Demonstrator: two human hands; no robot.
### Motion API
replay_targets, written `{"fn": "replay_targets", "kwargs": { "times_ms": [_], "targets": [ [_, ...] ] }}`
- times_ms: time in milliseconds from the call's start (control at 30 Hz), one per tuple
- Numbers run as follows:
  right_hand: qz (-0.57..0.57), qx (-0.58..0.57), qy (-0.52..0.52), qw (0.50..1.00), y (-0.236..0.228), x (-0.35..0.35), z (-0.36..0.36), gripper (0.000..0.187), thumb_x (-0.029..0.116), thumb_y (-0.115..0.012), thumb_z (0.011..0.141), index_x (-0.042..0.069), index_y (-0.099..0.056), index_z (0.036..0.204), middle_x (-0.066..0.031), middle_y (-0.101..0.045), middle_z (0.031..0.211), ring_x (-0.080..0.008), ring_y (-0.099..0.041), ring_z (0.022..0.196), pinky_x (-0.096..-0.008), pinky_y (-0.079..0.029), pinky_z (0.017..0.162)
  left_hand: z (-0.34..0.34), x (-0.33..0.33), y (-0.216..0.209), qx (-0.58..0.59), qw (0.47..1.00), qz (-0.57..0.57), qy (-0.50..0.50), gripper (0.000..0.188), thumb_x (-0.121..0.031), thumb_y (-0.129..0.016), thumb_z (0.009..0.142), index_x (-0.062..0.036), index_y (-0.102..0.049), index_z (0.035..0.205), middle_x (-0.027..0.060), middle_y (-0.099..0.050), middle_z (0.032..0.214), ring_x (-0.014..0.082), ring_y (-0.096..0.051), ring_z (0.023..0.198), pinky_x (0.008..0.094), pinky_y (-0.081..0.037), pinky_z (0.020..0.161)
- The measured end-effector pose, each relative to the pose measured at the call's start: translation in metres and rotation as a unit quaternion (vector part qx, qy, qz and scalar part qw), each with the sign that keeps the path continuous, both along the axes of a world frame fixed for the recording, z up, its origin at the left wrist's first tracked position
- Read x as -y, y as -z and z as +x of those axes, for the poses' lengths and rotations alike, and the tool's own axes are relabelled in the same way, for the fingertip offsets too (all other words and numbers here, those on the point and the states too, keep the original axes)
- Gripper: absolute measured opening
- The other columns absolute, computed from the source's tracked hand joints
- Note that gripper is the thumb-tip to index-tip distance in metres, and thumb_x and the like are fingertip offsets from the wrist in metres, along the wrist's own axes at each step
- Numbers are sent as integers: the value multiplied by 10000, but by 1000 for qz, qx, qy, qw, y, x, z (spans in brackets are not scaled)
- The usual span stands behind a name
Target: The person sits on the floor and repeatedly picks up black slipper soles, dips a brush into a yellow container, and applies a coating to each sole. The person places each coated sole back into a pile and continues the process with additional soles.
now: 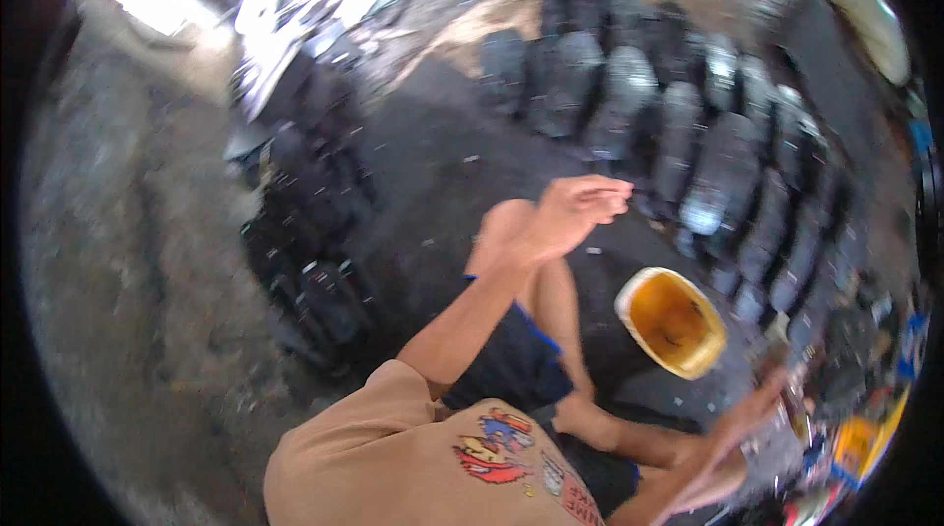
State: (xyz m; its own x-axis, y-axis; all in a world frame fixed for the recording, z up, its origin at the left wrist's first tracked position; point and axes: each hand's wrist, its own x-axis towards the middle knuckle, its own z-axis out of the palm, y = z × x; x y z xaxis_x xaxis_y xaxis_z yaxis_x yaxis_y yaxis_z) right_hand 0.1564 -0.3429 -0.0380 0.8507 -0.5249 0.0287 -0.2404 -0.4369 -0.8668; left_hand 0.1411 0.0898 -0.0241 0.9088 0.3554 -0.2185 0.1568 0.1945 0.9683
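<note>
The left hand (pixel 582 209) hangs over the middle of the dark mat (pixel 423 182), just beyond the left knee (pixel 506 223), its fingers drawn together with a narrow gap and pointing toward the mat's right edge. The nearest soles (pixel 723 172), dark and set in overlapping rows, curve along the mat's far right edge.

The right hand (pixel 767 396) is down by the mat's near right corner, beside the clutter (pixel 848 354); blur hides its fingers, so I cannot tell whether they grip anything. Between the two hands, inside the mat's right edge, stands the yellow tub (pixel 661 300). A dark pile (pixel 320 280) runs along the left edge.
</note>
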Motion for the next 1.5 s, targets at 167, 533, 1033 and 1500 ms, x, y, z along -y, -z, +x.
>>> {"fn": "replay_targets", "kwargs": {
  "times_ms": [167, 533, 1033, 1500],
  "targets": [
    [-57, 93, 9, 994, -85, -46, -32, 493, 366, -621, 1103, -42, -677, 1374, -195, -725, 1301, -292, -677, 1211, -417, -533, 1081, -214, -238, -13, -270, 644, 656, -287, 248, -255, -721, 934, -66, -830, 1050, 145, -792, 1104, 315, -740, 1075, 448, -575, 975],
    [-257, 40, -308, 915, -37, -104, -42, 179, 154, -854, 917, 18, -806, 1023, -136, -806, 999, -234, -756, 902, -356, -575, 828, -412, -475, 114, -567, 615, 449, -313, 665, -600, -746, 925, 27, -785, 1144, 195, -801, 1108, 374, -791, 909, 467, -613, 896],
    [89, -172, -232, 953, -33, -20, -63, 275, 189, -685, 1032, -38, -703, 1187, -42, -707, 967, -145, -638, 918, -323, -516, 817, -214, 17, -50, -67, 774, 623, 92, 421, -67, -777, 881, -88, -744, 1300, 129, -554, 1603, 432, -411, 1517, 518, -341, 1242],
    [457, 93, -234, 853, -113, -63, -13, 340, 192, -821, 954, 40, -692, 1229, -69, -788, 1092, -150, -764, 957, -324, -626, 794, -150, 117, -51, 8, 922, -381, 60, 554, -388, -555, 1022, 18, -608, 1396, 217, -701, 1339, 330, -707, 1162, 496, -560, 1018]
  ]
}}
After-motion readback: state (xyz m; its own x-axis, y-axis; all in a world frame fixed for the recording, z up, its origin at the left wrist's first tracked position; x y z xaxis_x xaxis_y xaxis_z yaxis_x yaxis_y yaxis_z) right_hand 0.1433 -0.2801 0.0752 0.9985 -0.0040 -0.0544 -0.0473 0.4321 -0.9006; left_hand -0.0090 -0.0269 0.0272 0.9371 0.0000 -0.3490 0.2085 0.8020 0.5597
